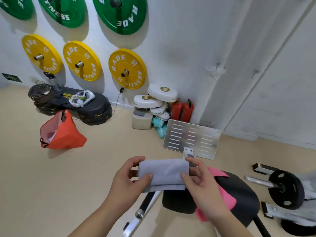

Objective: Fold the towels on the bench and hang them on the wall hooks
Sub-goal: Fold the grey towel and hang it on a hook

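1. Your counter (242, 194), a black padded seat, stands on a beige floor (102, 161) near a white wall (179, 48). Yellow plates (127, 69) and green plates (119, 12) hang on pegs along that wall.
2. A pink towel (228, 199) lies draped over the counter's left edge, partly behind your right hand (203, 183).
3. You hold the grey towel (164, 173), folded into a small rectangle, in the air just left of the counter. Your left hand (126, 178) pinches its left end and your right hand pinches its right end.
4. An orange bag (68, 135) sits open on the floor, well apart from the counter. Something pale shows inside; you cannot tell what.
5. A beige box (142, 123) by the wall carries a grey piece on top, near two red fire extinguishers (187, 110).
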